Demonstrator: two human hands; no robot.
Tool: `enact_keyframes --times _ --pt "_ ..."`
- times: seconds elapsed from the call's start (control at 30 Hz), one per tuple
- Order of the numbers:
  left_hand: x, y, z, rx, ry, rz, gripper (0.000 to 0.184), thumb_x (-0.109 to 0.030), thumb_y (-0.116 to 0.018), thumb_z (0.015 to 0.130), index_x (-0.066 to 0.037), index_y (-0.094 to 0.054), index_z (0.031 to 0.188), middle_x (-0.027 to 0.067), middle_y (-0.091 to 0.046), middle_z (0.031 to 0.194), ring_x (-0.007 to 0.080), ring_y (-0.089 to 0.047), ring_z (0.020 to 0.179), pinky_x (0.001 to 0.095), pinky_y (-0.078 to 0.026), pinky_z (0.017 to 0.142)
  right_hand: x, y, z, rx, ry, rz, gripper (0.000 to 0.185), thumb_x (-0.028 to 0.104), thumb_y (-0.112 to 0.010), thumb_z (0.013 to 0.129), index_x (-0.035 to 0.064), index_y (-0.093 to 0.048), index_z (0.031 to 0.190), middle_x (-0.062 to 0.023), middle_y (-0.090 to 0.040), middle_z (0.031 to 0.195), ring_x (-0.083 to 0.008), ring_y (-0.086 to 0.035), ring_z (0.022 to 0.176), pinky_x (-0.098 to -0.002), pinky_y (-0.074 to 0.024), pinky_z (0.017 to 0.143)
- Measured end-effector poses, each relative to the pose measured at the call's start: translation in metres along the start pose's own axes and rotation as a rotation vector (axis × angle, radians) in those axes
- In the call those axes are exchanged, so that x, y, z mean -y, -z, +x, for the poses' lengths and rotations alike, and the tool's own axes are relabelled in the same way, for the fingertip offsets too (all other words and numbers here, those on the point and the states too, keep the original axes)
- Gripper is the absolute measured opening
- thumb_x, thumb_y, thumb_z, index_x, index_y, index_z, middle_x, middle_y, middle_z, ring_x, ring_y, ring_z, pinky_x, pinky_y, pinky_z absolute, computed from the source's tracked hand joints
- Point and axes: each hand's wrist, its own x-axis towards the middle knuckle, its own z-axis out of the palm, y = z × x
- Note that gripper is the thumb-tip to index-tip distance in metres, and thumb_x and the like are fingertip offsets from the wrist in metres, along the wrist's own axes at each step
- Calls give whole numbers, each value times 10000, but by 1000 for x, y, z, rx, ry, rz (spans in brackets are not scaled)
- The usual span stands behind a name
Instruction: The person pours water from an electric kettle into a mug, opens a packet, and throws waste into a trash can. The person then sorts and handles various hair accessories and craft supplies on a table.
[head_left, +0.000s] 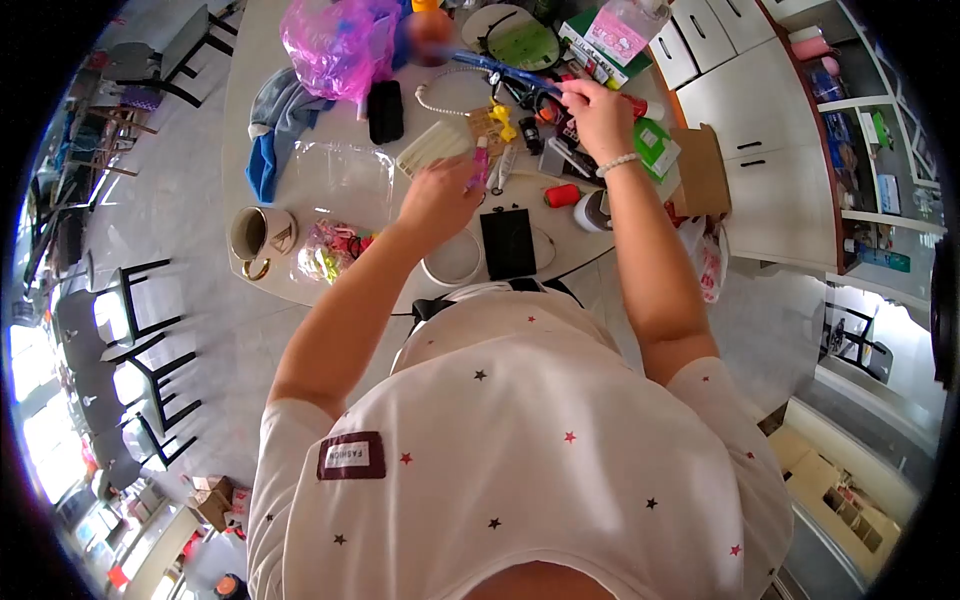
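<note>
My right hand (598, 118) is raised over the right part of the cluttered table, fingers pinched on a long dark blue item (505, 68) that slants up to the left. My left hand (440, 200) lies lower and further left, its fingers beside a small pink tube (480, 165) and a pale, ridged pad (432, 148). The fingertips are partly hidden, so its hold is unclear. White markers (503, 168) and a yellow item (503, 122) lie between the hands. A black rectangular item (508, 243) rests near the table's front edge.
A gold-handled mug (262, 236) stands at the left edge. Behind it lie a blue-grey cloth (285, 110), a black case (385, 112) and a pink plastic bag (340, 45). To the right are a red roll (562, 195), a green packet (655, 148) and a cardboard box (703, 170).
</note>
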Motion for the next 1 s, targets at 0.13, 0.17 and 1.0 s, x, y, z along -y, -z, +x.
enact_keyframes --times 0.13,0.17,1.0 --pt "5 -46 53 -61 -15 112 277 -130 -520 791 -91 -567 1061 123 -548 1105 321 -530 987 407 -419 853 -17 12 23 -18 13 129 149 132 -587 814 58 -674 910 -83 -673 740 -146 -629 564 -271 -503 556" --pt "11 -57 64 -134 -52 153 275 -138 -508 791 -108 -571 1057 111 -538 1118 316 -524 998 407 -420 855 -22 13 28 -24 42 126 152 132 -586 814 56 -673 913 -83 -672 734 -140 -625 555 -268 -502 546" --pt "28 -30 70 38 102 107 114 -238 -610 738 -153 -645 806 83 -619 764 250 -602 773 378 -447 701 -12 -31 27 435 706 183 302 144 -604 811 62 -589 1101 -108 -633 1032 -181 -633 792 -272 -498 728"
